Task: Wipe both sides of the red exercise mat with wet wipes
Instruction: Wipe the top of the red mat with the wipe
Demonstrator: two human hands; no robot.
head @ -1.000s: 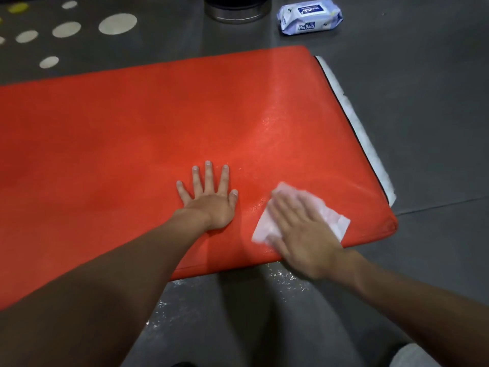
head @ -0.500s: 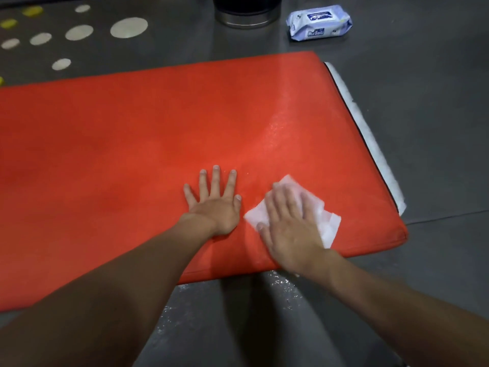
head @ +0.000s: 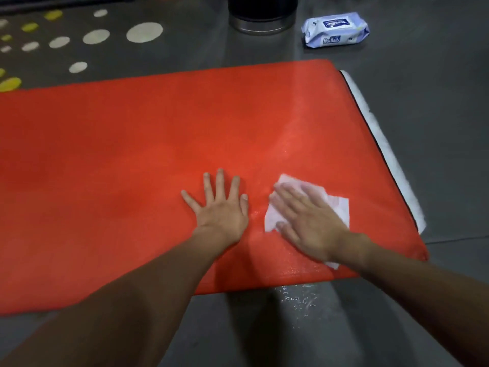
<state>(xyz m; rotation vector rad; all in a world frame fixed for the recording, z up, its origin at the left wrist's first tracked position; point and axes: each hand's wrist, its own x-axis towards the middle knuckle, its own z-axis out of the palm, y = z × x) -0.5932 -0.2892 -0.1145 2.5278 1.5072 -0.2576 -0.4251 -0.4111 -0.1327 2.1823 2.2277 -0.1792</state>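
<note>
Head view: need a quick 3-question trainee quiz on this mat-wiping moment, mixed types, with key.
1. Which hand presses the wet wipe onto the red exercise mat? A) left B) right C) both
2. True or false: the left hand lies flat on the mat, fingers spread, holding nothing.
3. Fill in: the wet wipes pack lies on the ___, beyond the mat's far edge.
Key: 1 B, the right hand; 2 true; 3 floor.
</note>
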